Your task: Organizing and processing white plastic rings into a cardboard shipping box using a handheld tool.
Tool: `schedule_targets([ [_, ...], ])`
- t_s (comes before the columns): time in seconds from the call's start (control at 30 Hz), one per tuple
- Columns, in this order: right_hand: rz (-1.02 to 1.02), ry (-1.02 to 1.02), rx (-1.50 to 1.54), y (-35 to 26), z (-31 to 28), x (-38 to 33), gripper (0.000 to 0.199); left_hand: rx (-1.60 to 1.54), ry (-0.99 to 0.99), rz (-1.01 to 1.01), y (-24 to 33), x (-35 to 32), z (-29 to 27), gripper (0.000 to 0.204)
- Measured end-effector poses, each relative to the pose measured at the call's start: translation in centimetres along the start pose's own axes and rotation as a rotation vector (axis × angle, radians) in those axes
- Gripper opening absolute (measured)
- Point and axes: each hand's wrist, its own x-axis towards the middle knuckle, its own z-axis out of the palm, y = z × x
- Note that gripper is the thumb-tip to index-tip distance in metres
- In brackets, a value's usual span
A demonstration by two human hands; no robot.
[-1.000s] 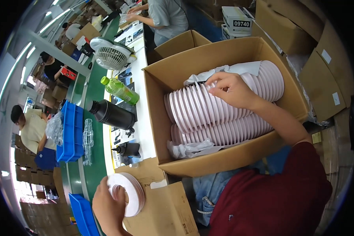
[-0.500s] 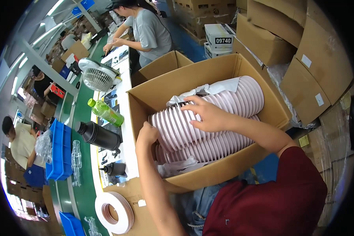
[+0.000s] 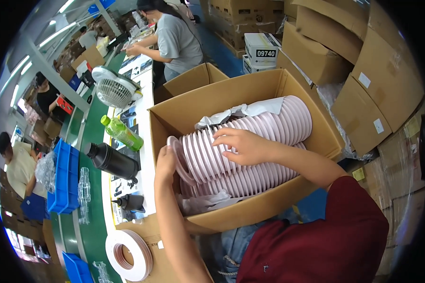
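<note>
A deep cardboard box [image 3: 231, 218] holds two rows of flat, pale pinkish-white rings [image 3: 269, 127] standing on edge and packed side by side. My left hand [image 3: 165, 165] is closed on the rim of the end ring [image 3: 175, 158], which leans away from the upper row toward the box's left wall. On top of that row rests my right hand [image 3: 243, 147], its fingers apart and touching ring edges. Crumpled white paper [image 3: 262, 107] lies along the row's far side, and more wrapping [image 3: 205, 203] is at the near left corner.
A stack of rings [image 3: 127, 254] lies flat on cardboard at lower left. Along the bench stand a black bottle [image 3: 111, 160], a green drink bottle [image 3: 122, 133] and a fan [image 3: 113, 89]. Blue bins [image 3: 63, 179] sit by the green conveyor [image 3: 94, 198]. Cartons [image 3: 378, 85] pile up right; co-workers stand beyond.
My left hand has pulled the end ring leftward, opening a gap beside the row. My right hand has shifted slightly down along the ring tops. The view has moved a little.
</note>
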Motion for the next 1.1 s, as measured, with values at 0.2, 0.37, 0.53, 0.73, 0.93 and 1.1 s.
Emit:
schedule_targets([
  [0.2,-0.084,0.058,-0.019,0.5,0.3,0.2,0.03,-0.274,0.25,0.331,7.1,-4.8,1.7,0.062],
  [0.37,-0.154,0.313,-0.121,-0.7,0.0,0.5,0.054,-0.502,0.049,0.6,8.3,-3.9,6.4,0.057],
  [0.53,-0.068,0.283,-0.243,0.4,-0.3,0.3,0.057,-0.751,-0.238,0.404,6.6,-3.7,8.6,0.054],
  [0.73,-0.063,0.18,-0.306,0.2,-0.8,0.1,0.041,-0.826,-0.212,0.126,6.1,-4.0,8.7,0.039],
  [0.93,0.02,0.058,-0.281,0.4,-0.8,0.2,0.054,-0.92,-0.3,0.141,5.4,-3.4,8.0,0.049],
  [1.1,0.002,0.066,-0.203,0.3,-0.8,-0.1,0.069,-0.926,-0.296,0.165,5.2,-3.3,8.0,0.049],
])
